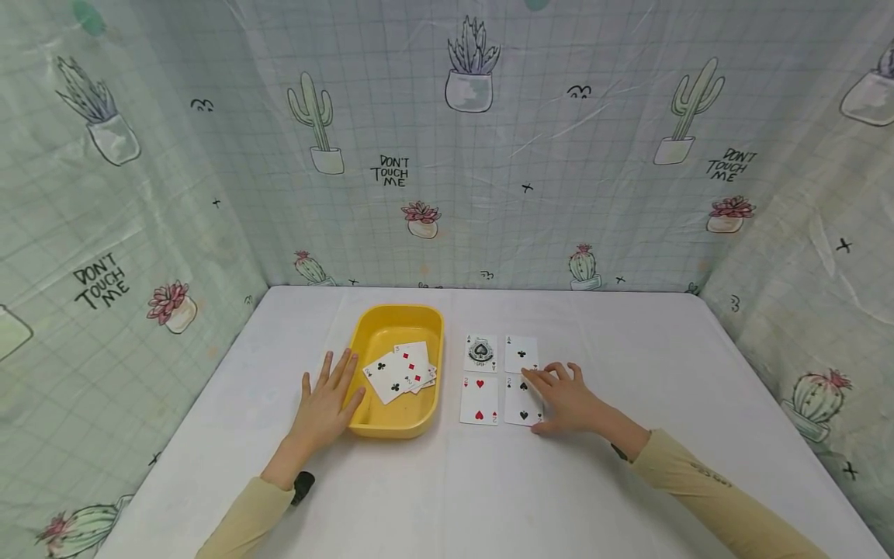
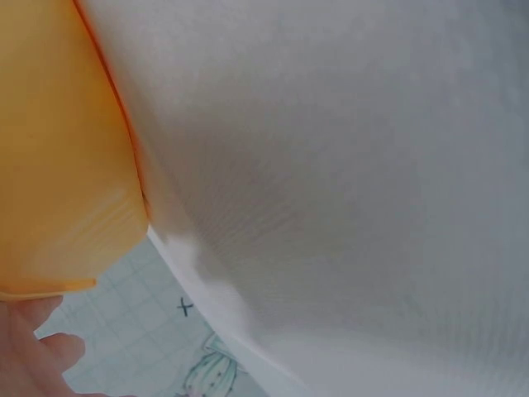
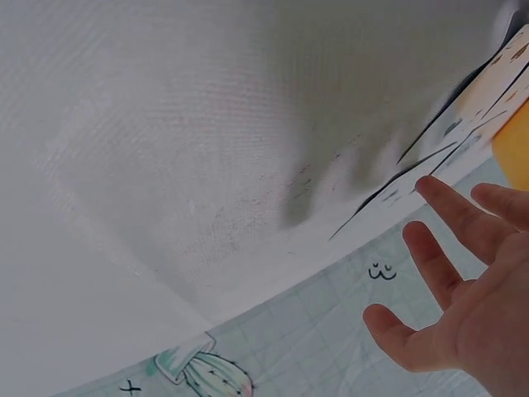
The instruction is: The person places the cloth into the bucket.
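My left hand (image 1: 324,411) rests on the left rim of a yellow tray (image 1: 398,310), its fingers straight and spread. Inside lie several loose playing cards, a club card (image 1: 380,376) and a diamond card (image 1: 414,361) uppermost. On the table four-square lie an ace of spades (image 1: 481,353), an ace of clubs (image 1: 520,351), a two of hearts (image 1: 479,401) and a two of spades (image 1: 520,402). My right hand (image 1: 569,400) hovers at the two of spades with fingers spread, thumb by its lower corner, index finger near its top. In the right wrist view, spread fingers (image 3: 430,256) show beside the card edges.
A white cloth covers the table (image 1: 489,497). Fabric printed with cacti (image 1: 471,70) hangs behind it and along both sides. The tray stands just left of the laid-out cards. A dark wrist strap (image 1: 303,487) shows at my left sleeve (image 1: 244,520).
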### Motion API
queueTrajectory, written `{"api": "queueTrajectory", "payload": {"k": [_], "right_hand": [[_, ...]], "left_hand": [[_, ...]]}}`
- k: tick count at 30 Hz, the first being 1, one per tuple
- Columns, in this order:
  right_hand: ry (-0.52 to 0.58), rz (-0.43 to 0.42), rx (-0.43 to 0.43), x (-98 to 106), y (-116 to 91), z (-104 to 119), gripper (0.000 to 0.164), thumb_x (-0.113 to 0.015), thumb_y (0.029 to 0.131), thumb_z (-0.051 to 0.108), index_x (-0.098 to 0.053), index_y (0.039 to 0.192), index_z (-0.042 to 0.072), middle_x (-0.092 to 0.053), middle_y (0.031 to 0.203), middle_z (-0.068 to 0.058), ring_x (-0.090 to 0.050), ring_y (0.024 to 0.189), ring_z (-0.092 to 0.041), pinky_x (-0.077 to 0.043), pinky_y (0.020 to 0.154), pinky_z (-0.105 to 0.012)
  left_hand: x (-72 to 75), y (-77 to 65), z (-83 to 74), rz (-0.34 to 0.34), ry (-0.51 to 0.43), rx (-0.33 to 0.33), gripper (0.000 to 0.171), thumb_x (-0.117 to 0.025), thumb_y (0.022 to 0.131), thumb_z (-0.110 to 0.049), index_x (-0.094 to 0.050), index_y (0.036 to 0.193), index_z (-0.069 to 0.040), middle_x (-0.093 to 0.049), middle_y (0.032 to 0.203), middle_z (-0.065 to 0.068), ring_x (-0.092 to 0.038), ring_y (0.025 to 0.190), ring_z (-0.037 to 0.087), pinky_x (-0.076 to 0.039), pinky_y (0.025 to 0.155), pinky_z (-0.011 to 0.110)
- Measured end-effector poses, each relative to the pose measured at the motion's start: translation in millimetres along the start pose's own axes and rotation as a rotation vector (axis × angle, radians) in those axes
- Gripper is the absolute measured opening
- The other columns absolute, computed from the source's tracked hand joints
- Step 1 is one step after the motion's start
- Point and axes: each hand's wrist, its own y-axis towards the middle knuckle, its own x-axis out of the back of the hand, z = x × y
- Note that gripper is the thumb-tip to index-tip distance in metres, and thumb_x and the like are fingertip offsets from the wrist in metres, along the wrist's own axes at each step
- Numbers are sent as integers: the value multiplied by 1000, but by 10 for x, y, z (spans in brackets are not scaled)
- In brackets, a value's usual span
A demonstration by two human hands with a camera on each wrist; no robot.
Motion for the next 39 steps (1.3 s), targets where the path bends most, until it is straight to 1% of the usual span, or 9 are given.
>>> {"api": "queueTrajectory", "payload": {"k": [6,13,17,21,27,30,36,39], "right_hand": [[-12,-34,24,65,19,-6,96,-72,60,54,-34,137,10,-51,126,-7,-38,113,-29,-21,94,-62],[19,-85,79,143,101,53,91,-71,65,51,-33,137,9,-50,127,-5,-37,113,-28,-20,94,-61],[24,-99,110,191,184,135,88,-70,68,50,-33,137,9,-50,127,-5,-36,115,-27,-21,95,-61],[46,-98,129,248,276,242,86,-68,70,49,-33,137,9,-49,128,-5,-36,115,-27,-20,96,-62],[73,-79,132,297,393,394,82,-66,73,47,-32,138,11,-47,131,-5,-34,118,-27,-19,98,-60],[81,-70,138,304,447,454,81,-65,75,46,-30,139,12,-46,132,-4,-33,119,-27,-18,99,-59],[67,-95,162,327,556,576,77,-60,78,48,-28,140,14,-45,134,-1,-33,120,-23,-20,100,-58],[73,-116,179,353,610,647,75,-59,80,46,-29,140,13,-44,135,-3,-34,119,-24,-21,100,-58]], "left_hand": [[6,16,4,-2,-8,-9,62,-44,91,-35,-21,143,-11,-20,149,9,-9,137,37,-8,99,69],[14,8,23,-8,1,-9,62,-44,91,-35,-21,143,-11,-21,149,10,-11,137,38,-10,98,70],[3,2,16,-16,-6,-9,61,-45,91,-35,-23,142,-10,-22,149,9,-12,136,38,-11,98,69],[-7,6,7,-4,-8,-5,61,-43,91,-36,-22,143,-11,-21,149,9,-11,137,37,-10,98,69],[-5,11,8,20,-12,3,61,-41,92,-37,-20,143,-12,-19,150,8,-7,138,35,-8,99,69],[-4,10,9,23,-14,6,61,-41,92,-38,-20,143,-13,-18,150,7,-8,138,36,-8,99,69],[0,4,16,25,-13,4,61,-42,92,-37,-20,143,-12,-18,150,8,-8,137,36,-8,99,69],[6,3,18,23,-16,1,61,-42,92,-36,-19,143,-12,-18,150,8,-7,138,36,-8,99,69]]}}
